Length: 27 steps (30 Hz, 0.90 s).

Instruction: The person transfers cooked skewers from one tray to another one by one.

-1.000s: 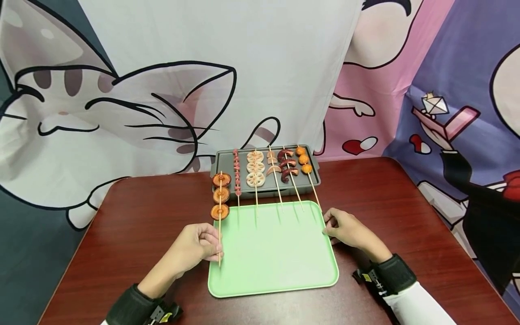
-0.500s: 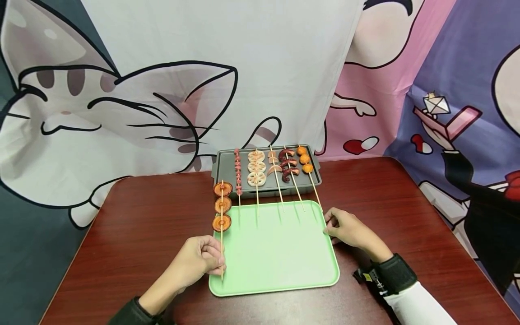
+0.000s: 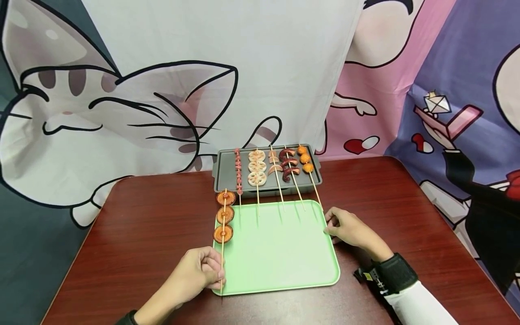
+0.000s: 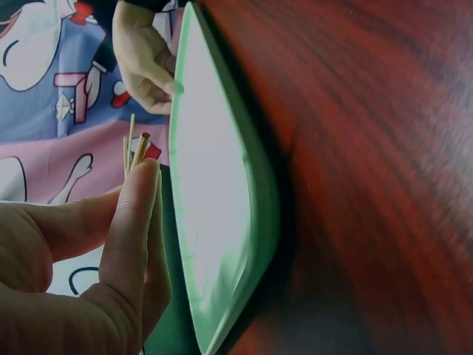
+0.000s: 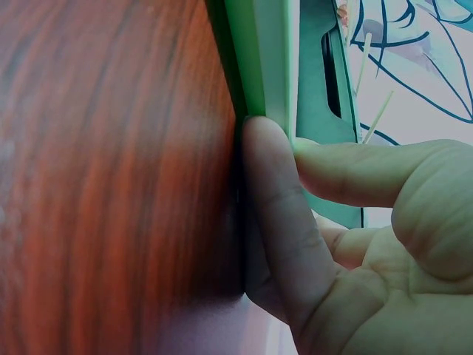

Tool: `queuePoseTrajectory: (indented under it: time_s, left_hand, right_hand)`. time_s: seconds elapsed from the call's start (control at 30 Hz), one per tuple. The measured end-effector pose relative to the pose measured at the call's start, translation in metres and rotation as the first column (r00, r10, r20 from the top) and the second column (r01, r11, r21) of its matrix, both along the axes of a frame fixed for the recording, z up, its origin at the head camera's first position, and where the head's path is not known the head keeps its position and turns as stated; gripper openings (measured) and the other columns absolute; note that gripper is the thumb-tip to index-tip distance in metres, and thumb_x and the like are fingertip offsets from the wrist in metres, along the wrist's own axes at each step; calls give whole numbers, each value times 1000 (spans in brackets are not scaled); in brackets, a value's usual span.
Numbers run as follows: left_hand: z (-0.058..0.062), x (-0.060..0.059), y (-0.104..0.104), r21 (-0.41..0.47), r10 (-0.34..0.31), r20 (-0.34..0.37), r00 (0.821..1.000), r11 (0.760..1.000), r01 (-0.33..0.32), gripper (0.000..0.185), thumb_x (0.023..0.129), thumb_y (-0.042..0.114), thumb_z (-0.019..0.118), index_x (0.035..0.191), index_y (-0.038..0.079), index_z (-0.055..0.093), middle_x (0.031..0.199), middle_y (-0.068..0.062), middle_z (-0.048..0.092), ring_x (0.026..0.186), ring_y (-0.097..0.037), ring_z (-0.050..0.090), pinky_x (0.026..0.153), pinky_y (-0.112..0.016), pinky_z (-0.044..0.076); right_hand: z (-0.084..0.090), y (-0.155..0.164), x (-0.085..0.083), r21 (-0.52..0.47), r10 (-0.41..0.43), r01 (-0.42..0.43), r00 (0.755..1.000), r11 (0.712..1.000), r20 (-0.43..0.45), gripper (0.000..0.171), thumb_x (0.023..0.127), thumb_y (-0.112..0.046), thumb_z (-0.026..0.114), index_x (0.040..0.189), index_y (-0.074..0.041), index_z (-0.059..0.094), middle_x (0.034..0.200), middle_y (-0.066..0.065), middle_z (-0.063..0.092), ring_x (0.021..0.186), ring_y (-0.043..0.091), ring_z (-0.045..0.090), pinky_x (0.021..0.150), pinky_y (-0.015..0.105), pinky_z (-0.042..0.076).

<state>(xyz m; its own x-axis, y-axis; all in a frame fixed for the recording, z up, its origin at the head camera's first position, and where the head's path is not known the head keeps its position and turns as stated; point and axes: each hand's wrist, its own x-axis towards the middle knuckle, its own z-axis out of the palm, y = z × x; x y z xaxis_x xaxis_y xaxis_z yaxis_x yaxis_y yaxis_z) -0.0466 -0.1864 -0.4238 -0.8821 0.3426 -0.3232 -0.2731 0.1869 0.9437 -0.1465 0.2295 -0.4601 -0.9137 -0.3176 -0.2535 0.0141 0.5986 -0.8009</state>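
Observation:
My left hand [image 3: 199,273] pinches the lower stick of a mushroom skewer [image 3: 224,215], which carries three round brown slices. The skewer overlaps the left edge of the light green tray [image 3: 280,253] in the head view. In the left wrist view the stick's end [image 4: 143,140] pokes up past my thumb and finger. At the tray's right edge my right hand [image 3: 351,228] grips the rim, and the right wrist view shows the thumb [image 5: 347,171] on top and a finger [image 5: 275,174] against the outer side.
Behind the tray stands a grey grill pan [image 3: 224,167]. Across it lie several skewers, among them lotus root slices [image 3: 257,167], dark red octopus-like pieces [image 3: 290,170] and orange balls [image 3: 304,158]; their sticks reach out over the tray. Everything sits on a reddish-brown table [image 3: 154,216] before printed cloth.
My left hand has drawn the mushroom skewer down toward me, from beside the grill pan to over the tray's left edge. The right hand has stayed at the tray rim.

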Motion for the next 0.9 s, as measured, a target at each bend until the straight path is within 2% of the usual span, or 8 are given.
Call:
queuePoseTrajectory:
  time_s: [0.23,0.47,0.6,0.9]
  left_hand:
    - [-1,9,2,-8,2,9,1000,1000,-2,20,87,-16,61,107,-17,56,83,-10,64,75,-19,71,71,-36,67]
    - [-7,17,2,-7,-11,31,999,1000,11,20,87,-13,65,105,-16,56,81,-8,64,72,-17,72,68,-34,67]
    - [-10,20,2,11,-14,49,999,1000,14,19,87,-14,65,104,-16,56,80,-9,66,74,-22,74,68,-35,67]
    - [-16,22,0,50,-14,99,995,999,9,21,89,-14,65,106,-18,54,83,-11,65,78,-26,74,70,-38,67]
  right_hand:
    - [1,0,1,1,4,-4,1000,1000,-4,22,96,-2,68,113,4,55,87,12,60,70,19,64,60,33,63]
    - [-1,1,-1,2,6,-6,1000,1000,1,21,96,-1,67,113,5,55,87,12,60,70,19,65,60,32,63]
    - [-2,1,-2,5,3,-3,1000,1000,6,22,97,-1,67,114,4,55,88,12,60,71,19,65,61,32,63]
    - [-2,2,-3,8,-1,1,1000,1000,6,21,97,-1,67,114,4,55,89,13,61,72,19,66,62,32,64]
